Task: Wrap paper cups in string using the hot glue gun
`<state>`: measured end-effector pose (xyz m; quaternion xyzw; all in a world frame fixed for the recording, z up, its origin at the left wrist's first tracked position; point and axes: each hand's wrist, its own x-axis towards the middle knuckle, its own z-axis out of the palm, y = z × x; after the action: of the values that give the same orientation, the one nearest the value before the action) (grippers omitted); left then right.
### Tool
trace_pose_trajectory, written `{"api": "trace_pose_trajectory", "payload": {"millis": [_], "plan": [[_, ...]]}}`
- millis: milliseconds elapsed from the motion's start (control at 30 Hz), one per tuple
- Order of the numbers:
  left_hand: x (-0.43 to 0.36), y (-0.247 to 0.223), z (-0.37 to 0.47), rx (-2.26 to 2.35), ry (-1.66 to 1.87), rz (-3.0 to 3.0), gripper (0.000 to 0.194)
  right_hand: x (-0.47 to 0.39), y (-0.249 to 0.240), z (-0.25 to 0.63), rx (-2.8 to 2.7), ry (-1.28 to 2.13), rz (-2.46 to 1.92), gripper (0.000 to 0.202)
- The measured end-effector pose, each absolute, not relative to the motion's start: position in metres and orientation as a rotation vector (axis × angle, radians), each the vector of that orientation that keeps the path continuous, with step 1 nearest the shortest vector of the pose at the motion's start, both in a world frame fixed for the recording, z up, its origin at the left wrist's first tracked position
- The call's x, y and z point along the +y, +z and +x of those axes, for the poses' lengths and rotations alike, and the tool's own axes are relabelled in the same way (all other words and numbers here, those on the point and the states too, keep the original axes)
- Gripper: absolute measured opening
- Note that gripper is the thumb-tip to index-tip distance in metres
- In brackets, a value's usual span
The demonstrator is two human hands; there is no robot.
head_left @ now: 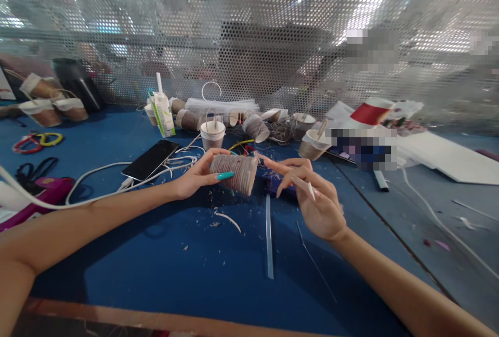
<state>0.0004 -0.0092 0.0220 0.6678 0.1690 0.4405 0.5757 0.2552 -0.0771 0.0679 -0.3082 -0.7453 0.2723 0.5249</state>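
My left hand is wrapped round a paper cup that is wound with grey-brown cord. The cup lies on its side in the air, its closed-looking end towards the right. My right hand is raised beside that end, fingers apart and bent. Its index fingertip is at the cup's edge; whether it touches is unclear. Behind and below the right hand lies a dark blue object, partly hidden, with a translucent stick reaching towards me. White scraps and a curved white strip lie under the cup.
A phone with white cables lies left. Cord-wrapped cups with handles and a drink carton stand at the back, before a perforated metal screen. Scissors lie far left. White board is at right.
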Motion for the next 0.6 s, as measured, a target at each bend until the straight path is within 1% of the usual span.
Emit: {"api": "trace_pose_trajectory", "payload": {"millis": [100,200,367,600], "plan": [[-0.009,0.0221,0.0003,0.393,1.022,1.572,0.043,-0.0783,0.0688,0.2551,-1.845,0.652,-0.706,0.045],[-0.0096,0.023,0.001,0.372,1.01,1.555,0.044,-0.0779,0.0671,0.2554,-1.915,0.649,-0.674,0.047],[-0.0133,0.0267,0.0025,0.391,1.004,1.471,0.041,-0.075,0.0643,0.2563,-1.912,0.625,-0.7,0.043],[-0.0144,0.0279,0.0021,0.356,1.005,1.507,0.043,-0.0695,0.0611,0.2575,-1.808,0.591,-0.752,0.04]]}}
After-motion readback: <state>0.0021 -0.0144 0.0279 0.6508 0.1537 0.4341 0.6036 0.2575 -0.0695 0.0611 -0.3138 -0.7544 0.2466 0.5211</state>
